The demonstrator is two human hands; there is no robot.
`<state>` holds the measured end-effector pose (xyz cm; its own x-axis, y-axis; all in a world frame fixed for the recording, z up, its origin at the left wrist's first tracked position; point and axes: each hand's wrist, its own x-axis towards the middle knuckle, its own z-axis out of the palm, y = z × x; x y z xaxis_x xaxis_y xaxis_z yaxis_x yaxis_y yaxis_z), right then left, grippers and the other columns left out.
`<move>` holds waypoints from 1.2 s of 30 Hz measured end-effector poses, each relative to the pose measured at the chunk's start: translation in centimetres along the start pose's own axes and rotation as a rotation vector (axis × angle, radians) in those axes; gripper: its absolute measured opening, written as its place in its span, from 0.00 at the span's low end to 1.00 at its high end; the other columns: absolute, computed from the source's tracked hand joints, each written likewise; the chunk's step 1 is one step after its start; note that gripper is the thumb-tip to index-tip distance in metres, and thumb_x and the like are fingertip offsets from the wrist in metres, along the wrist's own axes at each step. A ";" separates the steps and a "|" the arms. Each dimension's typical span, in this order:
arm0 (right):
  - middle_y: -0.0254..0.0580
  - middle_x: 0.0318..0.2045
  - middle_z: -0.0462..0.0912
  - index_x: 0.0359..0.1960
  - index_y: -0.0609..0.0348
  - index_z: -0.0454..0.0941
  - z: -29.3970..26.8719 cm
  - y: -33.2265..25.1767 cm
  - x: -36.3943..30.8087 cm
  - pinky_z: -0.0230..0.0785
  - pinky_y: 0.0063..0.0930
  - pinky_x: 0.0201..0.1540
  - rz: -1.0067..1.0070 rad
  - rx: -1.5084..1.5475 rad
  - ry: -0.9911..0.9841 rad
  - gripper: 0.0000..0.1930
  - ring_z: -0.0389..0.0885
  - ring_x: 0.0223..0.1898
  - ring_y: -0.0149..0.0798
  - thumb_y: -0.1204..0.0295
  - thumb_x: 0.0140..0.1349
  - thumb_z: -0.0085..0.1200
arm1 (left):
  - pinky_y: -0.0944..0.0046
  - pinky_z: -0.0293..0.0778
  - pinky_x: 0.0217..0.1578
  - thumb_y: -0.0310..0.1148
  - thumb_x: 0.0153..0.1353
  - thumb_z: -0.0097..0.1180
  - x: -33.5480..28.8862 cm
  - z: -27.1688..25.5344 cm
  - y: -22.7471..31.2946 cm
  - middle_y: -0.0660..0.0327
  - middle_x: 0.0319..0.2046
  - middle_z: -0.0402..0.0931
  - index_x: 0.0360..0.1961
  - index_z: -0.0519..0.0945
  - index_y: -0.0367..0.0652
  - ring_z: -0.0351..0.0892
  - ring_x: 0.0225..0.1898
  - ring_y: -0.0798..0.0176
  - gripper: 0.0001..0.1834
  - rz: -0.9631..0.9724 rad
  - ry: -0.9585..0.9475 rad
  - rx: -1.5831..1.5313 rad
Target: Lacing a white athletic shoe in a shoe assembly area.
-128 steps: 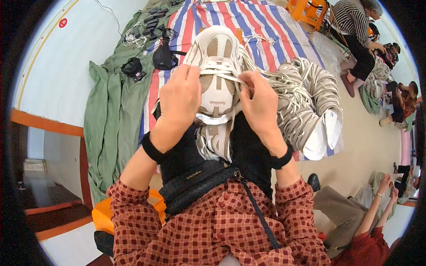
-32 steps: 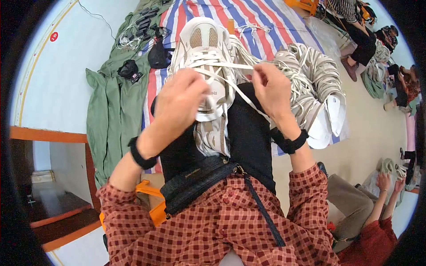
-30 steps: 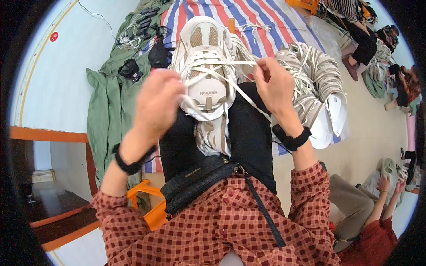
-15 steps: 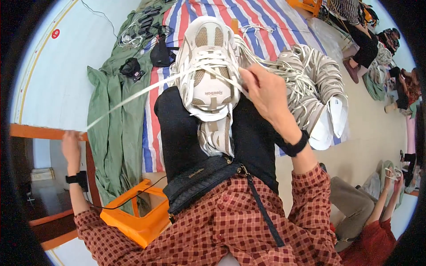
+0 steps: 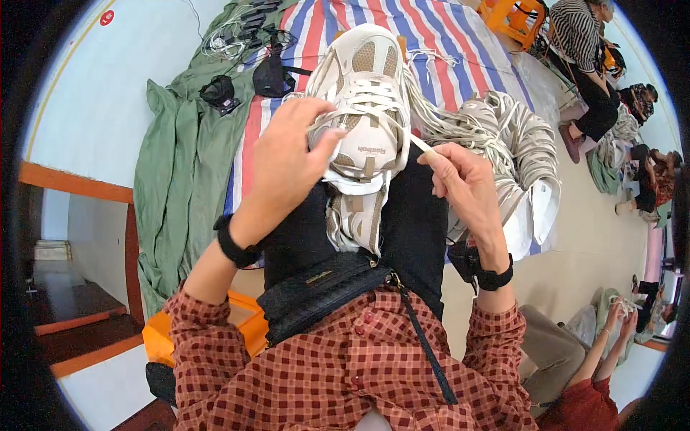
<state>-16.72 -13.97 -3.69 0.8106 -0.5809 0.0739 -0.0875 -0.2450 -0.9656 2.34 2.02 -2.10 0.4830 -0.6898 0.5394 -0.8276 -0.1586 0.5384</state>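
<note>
A cream sneaker (image 5: 368, 136) with tan mesh panels stands in front of me, toe pointing away. Its shoelace (image 5: 413, 140) is threaded across the upper, and a loose end runs from the right side to my right hand (image 5: 467, 183), which pinches it between thumb and fingers. On the shoe's left edge, beside the tongue, my left hand (image 5: 287, 154) reaches in with thumb and fingers apart; some fingertips are hidden behind the hand and shoe. Another similar shoe (image 5: 356, 223) lies between my thighs, partly covered by the upper one.
A row of similar sneakers (image 5: 528, 144) with a tangle of laces (image 5: 460, 133) sits to the right on a striped sheet (image 5: 474, 65). Green cloth (image 5: 172, 194) and black pouches (image 5: 272, 75) lie left. An orange stool (image 5: 162, 334) is beside me. Other people sit along the right.
My left hand has come in from far left to the shoe, and the lace it drew taut no longer stretches out that way. My right hand has moved slightly right and down, holding a lace end.
</note>
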 end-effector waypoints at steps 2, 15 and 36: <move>0.26 0.16 0.70 0.32 0.63 0.80 0.3 -1.2 -0.5 0.57 0.16 0.22 -0.056 0.069 -0.044 0.09 0.66 0.19 0.19 0.70 0.65 0.52 | 0.58 0.70 0.41 0.29 0.50 0.63 0.8 0.8 0.5 0.56 0.36 0.75 0.38 0.76 0.41 0.76 0.40 0.53 0.13 0.078 0.014 0.107; 0.39 0.15 0.72 0.34 0.61 0.79 -0.9 -2.3 -1.4 0.62 0.24 0.22 -0.025 -0.230 0.110 0.07 0.71 0.17 0.29 0.71 0.63 0.53 | 0.72 0.64 0.28 0.26 0.58 0.52 3.8 -1.6 -0.6 0.70 0.22 0.68 0.31 0.73 0.38 0.64 0.26 0.76 0.03 -0.446 -0.562 -0.392; 0.35 0.18 0.76 0.49 0.55 0.76 -1.3 -3.3 -4.3 0.66 0.23 0.22 -0.085 0.017 -0.094 0.13 0.75 0.17 0.28 0.70 0.64 0.52 | 0.75 0.69 0.27 0.31 0.64 0.49 9.5 -3.1 3.7 0.67 0.31 0.69 0.56 0.69 0.34 0.70 0.29 0.78 0.20 -0.097 -0.557 -1.082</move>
<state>-20.68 -11.68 -0.50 0.8652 -0.4834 0.1330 -0.0069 -0.2767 -0.9609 4.78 -2.93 7.00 0.1208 -0.9584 0.2588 -0.0012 0.2606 0.9655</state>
